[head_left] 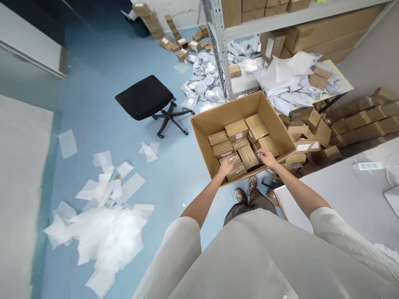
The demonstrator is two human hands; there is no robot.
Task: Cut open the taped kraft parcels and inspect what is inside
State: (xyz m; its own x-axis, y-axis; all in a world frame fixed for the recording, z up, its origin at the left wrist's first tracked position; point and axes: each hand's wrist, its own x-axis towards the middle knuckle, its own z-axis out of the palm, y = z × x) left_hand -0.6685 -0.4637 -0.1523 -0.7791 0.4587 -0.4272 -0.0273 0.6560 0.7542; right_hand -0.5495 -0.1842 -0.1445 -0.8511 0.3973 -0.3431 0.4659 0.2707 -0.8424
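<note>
A large open cardboard carton stands in front of me with several small taped cardboard boxes packed inside. My left hand reaches over the near-left side, its fingers closed on the end of a small cardboard box. Just beyond the hand lies another taped box; a further one is on its near side. Over the near-right part of the carton is my right hand, fingers apart and slightly bent, holding nothing visible. Closest to it are an upright-looking taped box and a plain box.
A black swivel chair stands to the left. White sheets litter the blue floor. Grey mailer bags lie by a metal shelf. Stacked boxes and a white table are on my right.
</note>
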